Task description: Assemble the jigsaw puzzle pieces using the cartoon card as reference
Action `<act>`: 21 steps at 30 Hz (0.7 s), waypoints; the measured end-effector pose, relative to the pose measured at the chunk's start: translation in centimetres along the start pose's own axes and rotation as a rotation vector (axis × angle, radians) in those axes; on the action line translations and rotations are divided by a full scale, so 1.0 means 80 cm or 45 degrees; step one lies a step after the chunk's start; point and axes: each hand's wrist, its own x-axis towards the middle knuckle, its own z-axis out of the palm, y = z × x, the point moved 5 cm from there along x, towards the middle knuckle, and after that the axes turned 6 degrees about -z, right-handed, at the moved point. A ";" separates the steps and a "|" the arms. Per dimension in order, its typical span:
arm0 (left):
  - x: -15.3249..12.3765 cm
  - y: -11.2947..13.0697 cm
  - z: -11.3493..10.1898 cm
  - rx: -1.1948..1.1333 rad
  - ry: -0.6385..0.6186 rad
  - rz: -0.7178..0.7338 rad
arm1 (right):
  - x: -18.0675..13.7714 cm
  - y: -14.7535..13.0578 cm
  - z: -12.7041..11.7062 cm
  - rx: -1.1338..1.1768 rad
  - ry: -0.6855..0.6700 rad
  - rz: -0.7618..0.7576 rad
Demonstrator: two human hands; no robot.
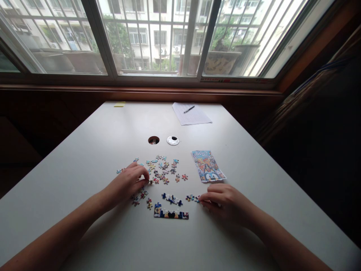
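Observation:
My left hand (131,180) is closed in a pinch on a small jigsaw puzzle piece (150,182), at the near left of a spread of loose pieces (160,173). More pieces (139,196) lie under and beside its palm. My right hand (222,199) has its thumb and fingertips closed at the right end of a short cluster of puzzle pieces (192,197); the fingers partly hide the end piece. Between the hands lies a joined strip (171,214) with straight outer edges and a dark heart-like shape. Just above it is a second joined blue-and-white section (172,199).
A colourful picture sheet (208,166) lies beyond my right hand. Farther back on the white table (135,124) are a cable hole (153,140), its round silver cover (173,140), papers (189,117) with a pen (189,109), and yellow sticky notes (119,104). A barred window stands behind.

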 end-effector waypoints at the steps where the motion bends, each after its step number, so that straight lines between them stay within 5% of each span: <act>1: 0.000 0.000 0.000 -0.021 -0.006 -0.011 | 0.000 0.001 0.000 0.004 -0.003 0.002; 21: 0.000 0.015 -0.021 -0.308 0.031 -0.295 | -0.001 0.002 0.000 -0.017 0.022 -0.017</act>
